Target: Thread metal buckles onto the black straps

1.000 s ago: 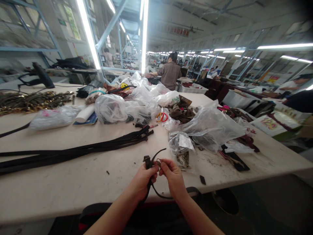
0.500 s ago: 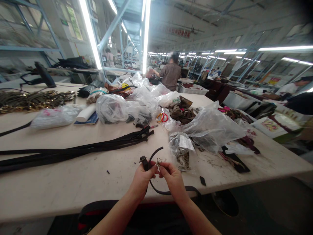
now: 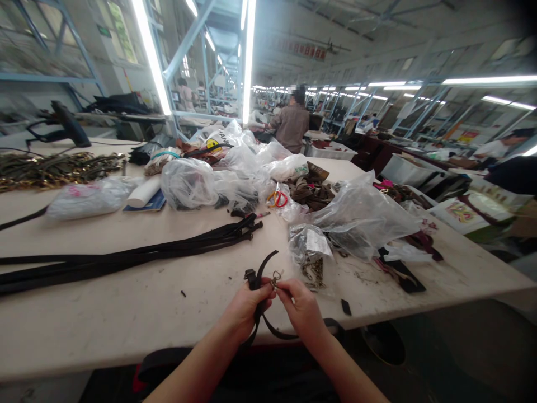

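My left hand (image 3: 248, 305) is closed around a black strap (image 3: 265, 263), whose free end curves up past the fingers while a dark buckle or slider sits at its upper left. Below the hands the strap loops down over the table edge. My right hand (image 3: 302, 307) pinches a small metal clasp (image 3: 276, 278) against the left fingertips; its exact shape is partly hidden by the fingers. To the right of my hands lies a clear bag of metal hardware (image 3: 314, 266). A bundle of black straps (image 3: 168, 252) stretches across the table on the left.
Scissors with red and yellow handles (image 3: 277, 198) lie among clear plastic bags (image 3: 188, 182). Metal-tipped straps (image 3: 54, 168) are heaped at far left, beside a white roll (image 3: 145, 192). A small black piece (image 3: 345, 307) lies near the table's front edge. A co-worker (image 3: 292, 123) stands beyond the table.
The metal clasp has shifted slightly right, and the right hand's fingers have changed their hold on it. My left hand has turned a little, still gripping the strap.
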### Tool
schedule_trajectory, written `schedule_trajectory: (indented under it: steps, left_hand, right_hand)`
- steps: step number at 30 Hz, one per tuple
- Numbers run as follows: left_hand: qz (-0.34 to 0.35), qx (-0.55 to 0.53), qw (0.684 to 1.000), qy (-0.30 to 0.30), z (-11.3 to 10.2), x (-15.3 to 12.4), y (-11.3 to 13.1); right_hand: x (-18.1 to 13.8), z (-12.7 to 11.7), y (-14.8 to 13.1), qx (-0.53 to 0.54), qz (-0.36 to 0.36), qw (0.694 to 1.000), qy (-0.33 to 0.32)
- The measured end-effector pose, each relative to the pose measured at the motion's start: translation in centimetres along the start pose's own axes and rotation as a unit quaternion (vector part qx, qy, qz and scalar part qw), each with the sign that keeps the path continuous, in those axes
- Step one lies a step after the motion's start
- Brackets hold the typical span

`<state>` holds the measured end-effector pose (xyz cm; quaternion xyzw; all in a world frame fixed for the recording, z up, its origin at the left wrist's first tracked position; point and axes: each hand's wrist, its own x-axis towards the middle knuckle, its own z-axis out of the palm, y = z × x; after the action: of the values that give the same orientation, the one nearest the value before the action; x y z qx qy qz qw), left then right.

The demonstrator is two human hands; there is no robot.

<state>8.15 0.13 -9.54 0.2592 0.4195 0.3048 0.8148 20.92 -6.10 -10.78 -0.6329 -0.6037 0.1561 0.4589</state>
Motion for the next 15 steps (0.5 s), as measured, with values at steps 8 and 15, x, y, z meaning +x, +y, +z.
schedule_trajectory:
  steps: [8, 15]
  left_hand:
    - [-0.031, -0.048, 0.998, -0.023, 0.0, -0.1, -0.6]
    - [0.024, -0.003, 0.999, -0.025, -0.3, 0.0, -1.3]
  right_hand:
    - [0.4, 0.0, -0.8, 0.362, 0.26, 0.893, -0.059]
    - [0.0, 0.6, 0.1, 0.301, 0.241, 0.92, -0.069]
